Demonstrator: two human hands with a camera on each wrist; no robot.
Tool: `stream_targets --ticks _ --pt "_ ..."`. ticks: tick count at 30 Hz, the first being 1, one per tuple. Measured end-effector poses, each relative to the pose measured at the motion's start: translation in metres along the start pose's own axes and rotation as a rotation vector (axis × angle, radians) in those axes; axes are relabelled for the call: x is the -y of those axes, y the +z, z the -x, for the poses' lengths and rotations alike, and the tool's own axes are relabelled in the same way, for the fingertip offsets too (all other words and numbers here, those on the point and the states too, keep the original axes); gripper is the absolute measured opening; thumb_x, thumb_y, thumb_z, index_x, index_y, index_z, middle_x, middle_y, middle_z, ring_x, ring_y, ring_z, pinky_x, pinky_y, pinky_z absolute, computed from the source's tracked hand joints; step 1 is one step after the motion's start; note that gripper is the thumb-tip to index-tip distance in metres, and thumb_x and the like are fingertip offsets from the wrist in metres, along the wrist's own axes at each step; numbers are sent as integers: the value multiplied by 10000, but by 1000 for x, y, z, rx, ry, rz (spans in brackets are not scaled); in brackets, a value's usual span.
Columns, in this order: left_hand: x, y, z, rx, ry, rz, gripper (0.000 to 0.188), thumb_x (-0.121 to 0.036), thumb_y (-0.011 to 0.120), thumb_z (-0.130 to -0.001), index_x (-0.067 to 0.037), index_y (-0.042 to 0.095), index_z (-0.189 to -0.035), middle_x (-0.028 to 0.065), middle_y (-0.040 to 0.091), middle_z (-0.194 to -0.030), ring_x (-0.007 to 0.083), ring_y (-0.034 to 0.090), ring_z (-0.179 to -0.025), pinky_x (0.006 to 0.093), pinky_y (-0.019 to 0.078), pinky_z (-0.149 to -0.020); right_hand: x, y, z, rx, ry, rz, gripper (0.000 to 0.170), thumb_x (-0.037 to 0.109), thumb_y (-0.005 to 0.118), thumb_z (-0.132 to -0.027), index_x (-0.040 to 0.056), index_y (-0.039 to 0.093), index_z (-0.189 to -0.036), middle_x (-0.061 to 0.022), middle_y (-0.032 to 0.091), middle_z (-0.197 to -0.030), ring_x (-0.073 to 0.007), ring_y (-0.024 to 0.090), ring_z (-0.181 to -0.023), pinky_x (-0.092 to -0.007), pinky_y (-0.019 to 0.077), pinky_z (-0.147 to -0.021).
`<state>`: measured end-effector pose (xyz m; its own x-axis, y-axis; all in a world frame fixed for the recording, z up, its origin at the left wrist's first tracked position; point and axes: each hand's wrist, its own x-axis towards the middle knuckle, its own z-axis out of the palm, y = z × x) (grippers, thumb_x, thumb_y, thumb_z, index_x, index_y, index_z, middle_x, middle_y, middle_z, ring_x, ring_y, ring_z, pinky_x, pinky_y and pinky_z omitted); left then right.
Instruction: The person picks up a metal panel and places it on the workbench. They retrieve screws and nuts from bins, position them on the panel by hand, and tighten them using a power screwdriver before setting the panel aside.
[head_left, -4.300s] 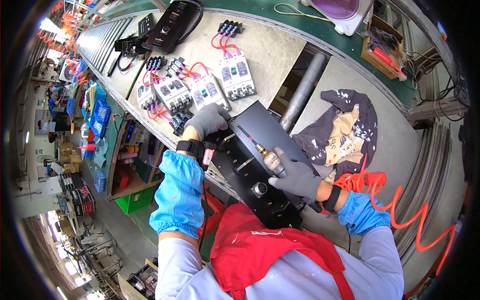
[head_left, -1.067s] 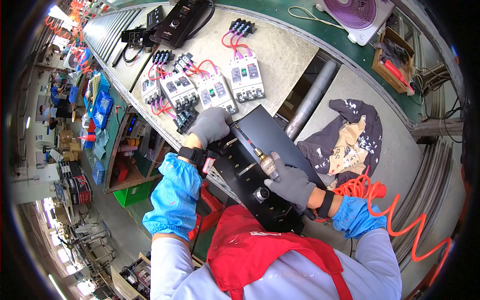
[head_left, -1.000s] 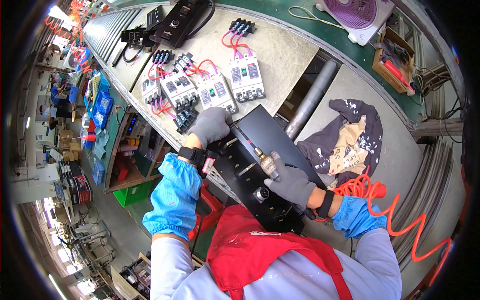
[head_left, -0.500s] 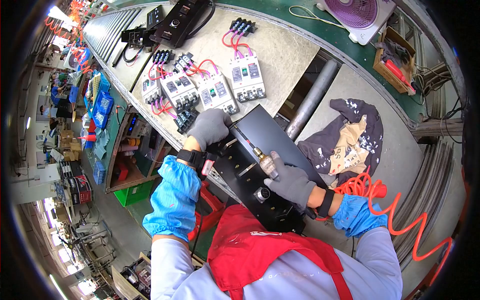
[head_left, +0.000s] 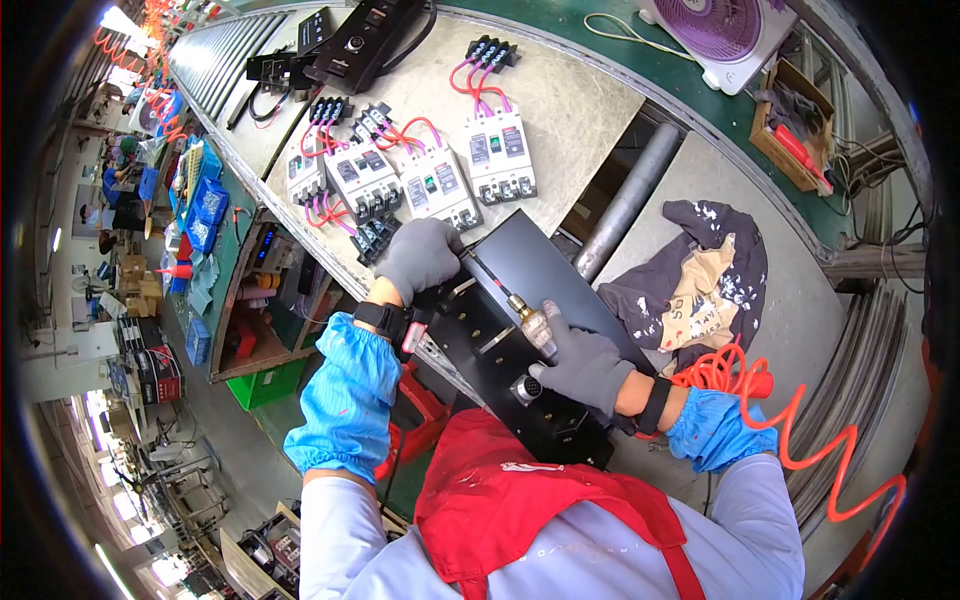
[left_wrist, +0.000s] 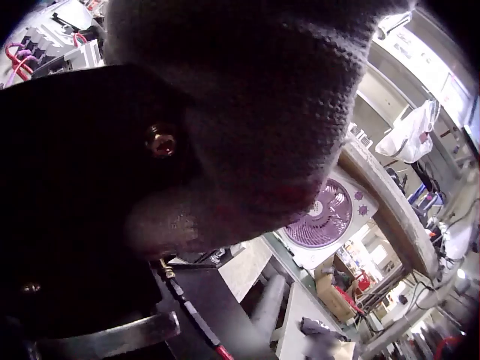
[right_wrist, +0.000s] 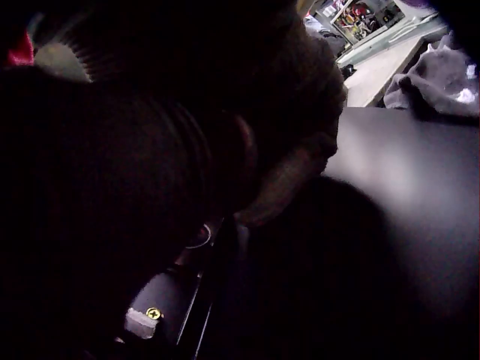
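A black metal box [head_left: 545, 270] lies slanted in front of the person, with a round connector [head_left: 525, 389] on its near panel. The gloved left hand [head_left: 418, 255] grips the far end of the box. A power screwdriver [head_left: 536, 330] lies along the box's edge, gripped by the gloved right hand [head_left: 580, 368] with the thumb along its body. Its long bit reaches toward the left hand. In the left wrist view, the bit [left_wrist: 187, 309] ends right at a gloved fingertip, near a screw head [left_wrist: 161, 141]. The right wrist view is mostly dark, showing a brass screw [right_wrist: 154, 313].
Several white circuit breakers [head_left: 440, 185] with red wires stand on the metal worktop beyond the box. A dark cloth [head_left: 705, 285] lies at the right, near a coiled orange air hose [head_left: 790, 425]. A roller [head_left: 630, 205] spans the bench gap. Behind are a purple fan [head_left: 715, 30] and a cardboard box [head_left: 795, 125].
The head view has shifted slightly. Over the last second both hands, the screwdriver and the box keep nearly the same positions.
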<state>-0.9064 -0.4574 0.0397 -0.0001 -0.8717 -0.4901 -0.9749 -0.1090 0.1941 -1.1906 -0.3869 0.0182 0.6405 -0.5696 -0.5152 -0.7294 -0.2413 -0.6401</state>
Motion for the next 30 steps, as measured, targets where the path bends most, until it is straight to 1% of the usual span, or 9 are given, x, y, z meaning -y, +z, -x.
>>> stream_targets --ticks 4,6,13,15,18,21,30 --pt "1 2 5 -82 -30 81 213 -178 598 -681 -128 735 -836 156 703 -828 337 682 -831 406 537 -774 -3 0 -2 -3 -3 85 928 431 631 -844 -10 171 -1518 -263 653 -947 -401 665 -822 -475 520 -760" --pt "4 2 5 -73 -18 130 202 -169 601 -673 -113 725 -822 159 699 -816 341 679 -818 409 536 -764 -3 -2 -2 12 5 101 959 442 644 -837 -16 154 -1523 -267 646 -967 -403 665 -827 -467 525 -751" --pt "10 5 2 -53 18 210 190 -142 613 -648 -97 719 -800 165 687 -773 346 676 -780 408 539 -730 -4 -1 -3 10 -1 96 927 444 621 -850 -18 170 -1516 -254 652 -941 -397 664 -818 -470 522 -744" --pt "9 4 1 -58 29 189 186 -142 618 -643 -100 720 -792 165 686 -769 345 676 -775 405 539 -728 -1 -1 -2 14 7 52 894 433 611 -860 -15 189 -1509 -236 659 -919 -392 662 -823 -478 517 -751" --pt "10 4 1 -57 37 188 181 -145 624 -637 -104 720 -784 161 685 -767 343 675 -771 404 539 -724 -1 0 -2 6 0 70 882 426 608 -862 -16 197 -1505 -238 659 -904 -395 662 -816 -483 515 -749" --pt "9 3 2 -56 44 196 176 -148 629 -634 -106 719 -779 156 685 -763 340 674 -767 406 538 -722 -7 6 -5 -15 -6 75 886 426 599 -861 -9 184 -1512 -253 656 -902 -397 663 -794 -477 518 -717" --pt "11 3 5 -67 42 176 160 -149 637 -631 -104 712 -765 147 682 -755 333 674 -763 404 537 -719 -8 7 -7 -50 -42 69 837 403 585 -872 -14 220 -1498 -237 663 -861 -396 665 -759 -485 518 -692"
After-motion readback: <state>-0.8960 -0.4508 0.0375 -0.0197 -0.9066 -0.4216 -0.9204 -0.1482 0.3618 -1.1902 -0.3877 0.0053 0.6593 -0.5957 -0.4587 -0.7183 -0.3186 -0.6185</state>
